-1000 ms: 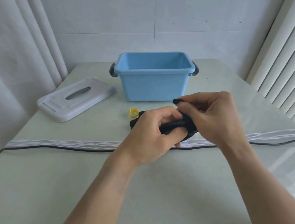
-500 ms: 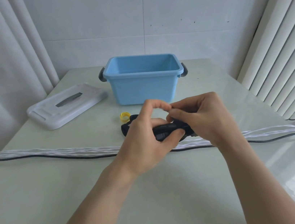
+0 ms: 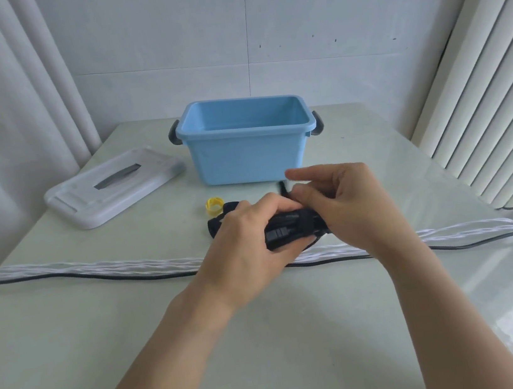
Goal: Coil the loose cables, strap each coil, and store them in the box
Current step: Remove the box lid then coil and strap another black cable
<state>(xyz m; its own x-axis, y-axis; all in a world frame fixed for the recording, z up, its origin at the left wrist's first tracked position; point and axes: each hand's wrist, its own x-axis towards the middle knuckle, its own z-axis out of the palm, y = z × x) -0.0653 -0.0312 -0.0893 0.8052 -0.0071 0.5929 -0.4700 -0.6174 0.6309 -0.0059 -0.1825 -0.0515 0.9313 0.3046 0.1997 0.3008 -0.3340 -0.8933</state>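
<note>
from the head camera, both hands meet over the middle of the pale green surface, working on a coiled black cable. the left hand has its fingers curled round the bundle from the near side, thumb beneath it, gripping it just above the surface. the right hand closes on the right end of the same bundle, its thumb and bent fingers pinching at the top of the coil where a thin black strap end sticks up; its index finger is stretched out to the left over that spot. part of the coil shows to the left of the left hand's knuckles. just beyond that, a small yellow ring-shaped strap lies on the surface, apart from the hands. behind the hands stands the open blue plastic box with dark grey handles on either side; nothing shows inside it from this angle. its white lid lies flat to the left of the box, well apart from it. across the surface from left to right, passing under the hands, run a white braided cable and a thin black cable side by side.
</note>
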